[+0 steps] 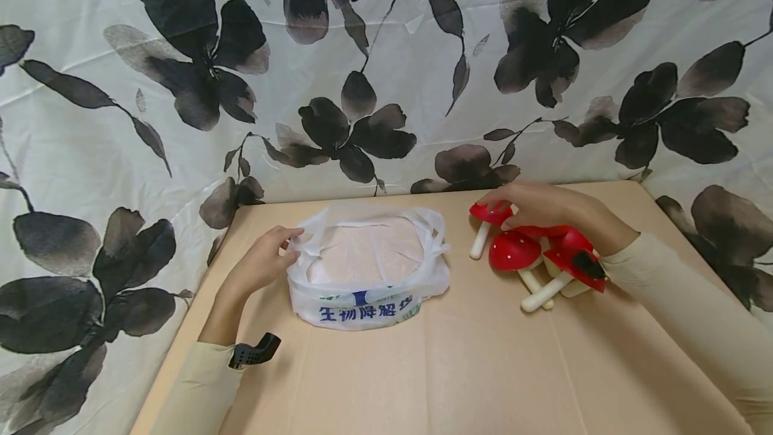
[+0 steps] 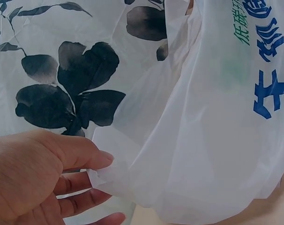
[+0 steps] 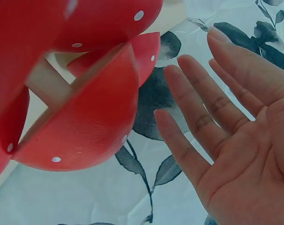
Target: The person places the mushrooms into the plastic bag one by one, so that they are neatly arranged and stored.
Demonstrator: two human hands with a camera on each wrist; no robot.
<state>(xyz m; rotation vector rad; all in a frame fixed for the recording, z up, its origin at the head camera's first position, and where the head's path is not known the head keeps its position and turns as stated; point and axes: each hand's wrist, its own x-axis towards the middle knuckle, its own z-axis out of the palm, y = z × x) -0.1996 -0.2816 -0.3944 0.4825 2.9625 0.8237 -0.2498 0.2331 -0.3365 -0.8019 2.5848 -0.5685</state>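
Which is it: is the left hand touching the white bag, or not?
Touching: the left wrist view shows the left hand pinching the side of the white bag.

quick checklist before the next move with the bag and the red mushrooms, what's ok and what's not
1. Bag held: ok, the left hand pinches the left edge of the white plastic bag.
2. Bag mouth open: ok, it gapes upward.
3. Right hand free: ok, its fingers are extended and hold nothing.
4. Mushroom in grasp: not ok, the right hand is above the red mushrooms without gripping any.
5. Mushrooms well apart: not ok, several lie bunched and overlapping.
6. Exact mushroom count: cannot tell, caps and hand hide parts of the pile.
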